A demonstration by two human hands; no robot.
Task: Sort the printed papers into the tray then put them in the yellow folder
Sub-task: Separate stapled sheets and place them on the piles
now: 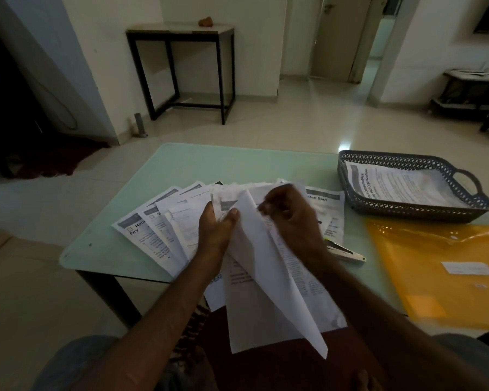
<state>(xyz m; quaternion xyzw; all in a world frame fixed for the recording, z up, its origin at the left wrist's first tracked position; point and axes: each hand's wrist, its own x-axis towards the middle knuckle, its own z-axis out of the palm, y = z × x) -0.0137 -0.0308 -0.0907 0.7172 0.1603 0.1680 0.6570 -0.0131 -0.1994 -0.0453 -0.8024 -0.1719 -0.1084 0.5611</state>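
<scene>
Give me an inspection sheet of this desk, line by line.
Surface: pale green table, printed papers fanned across it, some overhanging the near edge.
Job's things: tray at the far right holds at least one printed page; yellow folder lies flat in front of it.
Clutter: stapler-like tool by the right wrist.
Grippers: left hand and right hand both grip lifted sheets over the pile.
Cables: what looks like a cord looped at the far-left wall.
Surroundings: black-framed side table, open doorway.

yellow folder (441,266), dark lattice tray (407,210), pale-green table (209,162)
</scene>
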